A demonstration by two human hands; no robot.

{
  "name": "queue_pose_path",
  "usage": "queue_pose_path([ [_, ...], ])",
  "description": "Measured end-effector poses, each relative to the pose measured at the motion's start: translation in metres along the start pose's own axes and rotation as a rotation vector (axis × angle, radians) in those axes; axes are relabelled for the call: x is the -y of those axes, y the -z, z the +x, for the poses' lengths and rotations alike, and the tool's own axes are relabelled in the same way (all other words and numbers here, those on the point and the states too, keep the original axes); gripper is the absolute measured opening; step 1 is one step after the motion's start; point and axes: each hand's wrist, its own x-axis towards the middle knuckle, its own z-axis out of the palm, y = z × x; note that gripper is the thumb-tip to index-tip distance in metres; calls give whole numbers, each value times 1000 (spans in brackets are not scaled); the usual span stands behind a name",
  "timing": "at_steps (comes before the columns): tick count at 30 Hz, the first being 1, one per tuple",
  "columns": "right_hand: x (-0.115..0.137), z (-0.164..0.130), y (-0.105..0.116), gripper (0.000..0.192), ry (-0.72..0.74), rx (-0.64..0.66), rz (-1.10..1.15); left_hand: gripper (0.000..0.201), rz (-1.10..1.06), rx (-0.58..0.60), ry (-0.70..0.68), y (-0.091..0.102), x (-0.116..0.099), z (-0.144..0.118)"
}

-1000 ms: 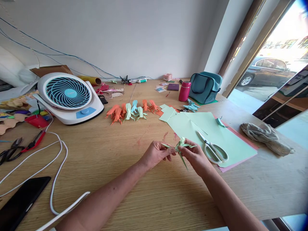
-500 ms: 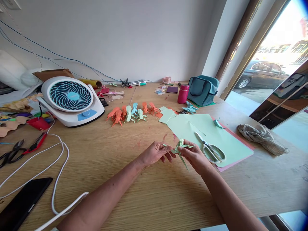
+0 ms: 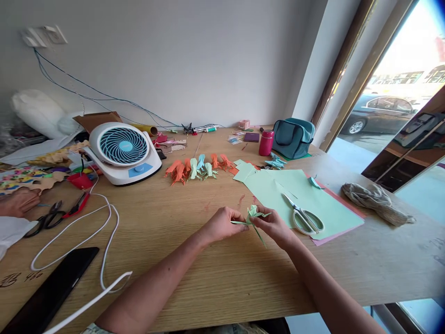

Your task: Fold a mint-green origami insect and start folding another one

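Over the wooden table (image 3: 194,273), my left hand (image 3: 220,225) and my right hand (image 3: 274,226) both pinch a small light green folded paper figure (image 3: 253,215) between their fingertips. Thin pointed strips of it stick out left and down. Just right of my right hand, scissors (image 3: 303,215) with pale handles lie on light green paper sheets (image 3: 323,204). Farther back stands a row of finished folded figures (image 3: 200,168) in orange, green and blue.
A white and blue fan (image 3: 123,150) sits back left, its white cable (image 3: 86,222) looping over the table. A black phone (image 3: 52,290) lies front left. Another person's hand (image 3: 17,202) rests at the left edge near dark scissors (image 3: 45,218). A teal bag (image 3: 292,137), red bottle (image 3: 266,142) and grey cloth (image 3: 377,202) sit right.
The view has shifted left and up, bringing another person's hand into sight at the left edge. My hands still hold the green figure, fingers now closer together on it.
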Motion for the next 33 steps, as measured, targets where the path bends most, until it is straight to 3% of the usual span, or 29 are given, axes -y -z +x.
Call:
queue_pose_path([
  [8, -8, 2, -3, 37, 26, 94, -82, 22, 15, 60, 40, 9, 7, -6],
  [15, -10, 2, -5, 40, -5, 131, -93, 22, 10, 62, 5, -1, 10, -3],
  [20, -9, 2, -3, 38, -16, 162, 71, 30, -116, 30, -22, -6, 16, -3],
  [24, -10, 3, -1, 36, -17, 127, 127, 31, -209, 77, 35, -4, 16, -2],
  [33, -13, 6, -6, 40, -58, 95, 64, 26, -333, -7, 25, -4, 17, 0],
])
